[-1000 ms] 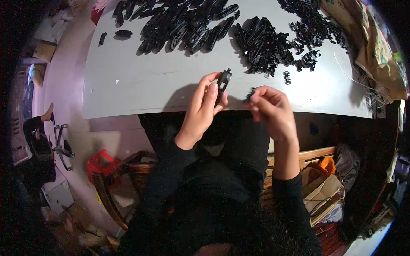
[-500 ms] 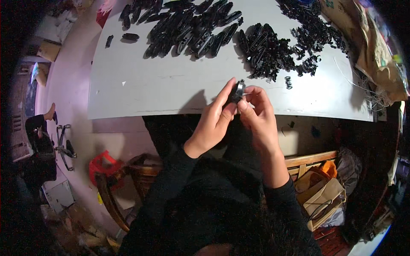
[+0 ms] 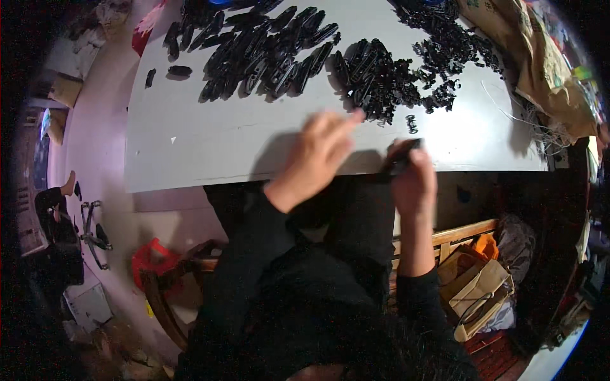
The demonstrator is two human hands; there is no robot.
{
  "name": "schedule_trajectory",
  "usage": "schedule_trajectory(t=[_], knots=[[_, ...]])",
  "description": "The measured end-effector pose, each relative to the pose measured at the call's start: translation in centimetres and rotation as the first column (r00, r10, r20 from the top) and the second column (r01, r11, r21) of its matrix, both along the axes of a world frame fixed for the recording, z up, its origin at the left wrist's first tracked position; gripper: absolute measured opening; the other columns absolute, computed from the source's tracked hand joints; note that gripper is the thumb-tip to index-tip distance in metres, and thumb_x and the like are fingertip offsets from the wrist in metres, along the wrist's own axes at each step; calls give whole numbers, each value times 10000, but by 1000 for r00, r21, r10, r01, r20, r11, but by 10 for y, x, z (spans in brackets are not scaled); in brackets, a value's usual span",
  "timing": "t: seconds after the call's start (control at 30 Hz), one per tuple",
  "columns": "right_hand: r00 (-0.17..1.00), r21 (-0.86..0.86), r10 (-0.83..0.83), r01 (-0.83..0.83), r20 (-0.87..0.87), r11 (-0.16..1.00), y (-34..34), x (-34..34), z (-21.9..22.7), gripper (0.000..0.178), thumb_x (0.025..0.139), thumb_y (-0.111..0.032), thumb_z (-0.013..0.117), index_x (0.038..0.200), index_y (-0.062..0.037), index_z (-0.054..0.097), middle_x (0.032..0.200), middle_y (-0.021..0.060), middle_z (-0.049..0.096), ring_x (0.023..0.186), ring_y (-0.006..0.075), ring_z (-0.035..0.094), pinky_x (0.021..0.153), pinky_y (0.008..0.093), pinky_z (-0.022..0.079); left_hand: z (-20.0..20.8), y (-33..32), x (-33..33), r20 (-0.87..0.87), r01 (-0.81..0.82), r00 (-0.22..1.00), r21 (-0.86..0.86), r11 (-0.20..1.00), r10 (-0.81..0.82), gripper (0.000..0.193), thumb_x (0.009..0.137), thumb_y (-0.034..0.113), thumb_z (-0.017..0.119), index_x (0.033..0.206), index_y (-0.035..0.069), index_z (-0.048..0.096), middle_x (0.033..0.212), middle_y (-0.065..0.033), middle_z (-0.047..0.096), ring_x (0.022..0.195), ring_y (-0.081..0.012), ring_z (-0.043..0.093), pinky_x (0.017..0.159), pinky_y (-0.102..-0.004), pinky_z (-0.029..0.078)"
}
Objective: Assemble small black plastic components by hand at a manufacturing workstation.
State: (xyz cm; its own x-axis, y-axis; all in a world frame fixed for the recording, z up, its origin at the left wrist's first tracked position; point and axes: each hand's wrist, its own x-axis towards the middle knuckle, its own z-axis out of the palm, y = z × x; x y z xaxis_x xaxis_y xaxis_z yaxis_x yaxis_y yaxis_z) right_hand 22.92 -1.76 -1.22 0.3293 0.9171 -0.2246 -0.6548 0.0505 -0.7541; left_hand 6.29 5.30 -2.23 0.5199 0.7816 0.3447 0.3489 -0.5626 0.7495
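Observation:
My right hand (image 3: 416, 184) is closed around a black plastic part (image 3: 399, 160) at the table's near edge; blur hides the part's details. My left hand (image 3: 318, 152) hovers above the white tabletop, blurred, its fingers stretched out and apart with nothing visible in them. Its fingertips come close to the near side of a heap of small black plastic pieces (image 3: 387, 89). Between that heap and my right hand lies a little row of black coiled pieces (image 3: 412, 124). Long black plastic housings (image 3: 254, 57) lie in a big pile farther left.
Two separate black pieces, one of them an oval housing (image 3: 180, 70), lie at the left of the white table (image 3: 190, 152). Brown paper wrapping (image 3: 534, 63) and tangled pale string (image 3: 546, 130) edge its right side. Below right, a cardboard box (image 3: 483, 292) rests on a wooden bench.
My hands have come apart. The right has moved right with the black part, while the left has let go of it and opened over the table. The view has shifted slightly.

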Motion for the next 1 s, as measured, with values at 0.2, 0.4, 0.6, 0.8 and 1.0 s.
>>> schedule_trajectory(t=[0.2, 0.4, 0.6, 0.8, 1.0], knots=[[111, -110, 112, -22, 987, 994, 35, 69, -5, 241, 768, -46, 607, 991, -13, 521, 753, 18, 508, 617, 120, 477, 574, 255, 416, -8, 65, -11, -415, -284, 775, 444, 850, 476, 269, 797, 181, 613, 1027, 79, 519, 992, -111, 472, 905, -303, 498, 742, -434, 434], [116, -356, 363, -80, 925, 931, 43, 74, -9, 156, 775, -93, 669, 862, -12, 568, 671, 24, 566, 582, 86, 476, 534, 228, 394, -6, 59, -29, -478, -385, 700, 374, 844, 531, 252, 791, 190, 631, 948, 66, 477, 957, -137, 504, 794, -349, 568, 638, -446, 469], [808, -269, 421, -333, 412, 904, 19, 51, 0, 120, 764, -78, 674, 808, -39, 570, 690, 54, 611, 466, 41, 428, 416, 173, 306, -14, 46, -58, -89, -494, 866, -11, 869, 491, 179, 867, 117, 509, 1022, 42, 460, 794, -126, 592, 640, -272, 588, 556, -339, 455], [847, -163, 398, -363, 351, 917, 5, 15, 10, 108, 756, -74, 678, 800, -44, 584, 773, 32, 579, 491, 32, 425, 426, 173, 301, 6, -8, -28, 599, 234, 685, -720, 653, 415, 255, 950, 178, 327, 1138, 25, 404, 852, -82, 532, 665, -105, 474, 614, -240, 397], [804, -183, 490, -455, 335, 871, 9, -27, 23, 81, 780, -60, 649, 801, -14, 586, 659, 26, 579, 489, 44, 427, 442, 176, 309, 18, -35, -13, 562, 250, 696, -772, 584, 446, 384, 974, 324, 302, 1216, 39, 390, 834, -22, 513, 657, -74, 422, 602, -204, 349]])
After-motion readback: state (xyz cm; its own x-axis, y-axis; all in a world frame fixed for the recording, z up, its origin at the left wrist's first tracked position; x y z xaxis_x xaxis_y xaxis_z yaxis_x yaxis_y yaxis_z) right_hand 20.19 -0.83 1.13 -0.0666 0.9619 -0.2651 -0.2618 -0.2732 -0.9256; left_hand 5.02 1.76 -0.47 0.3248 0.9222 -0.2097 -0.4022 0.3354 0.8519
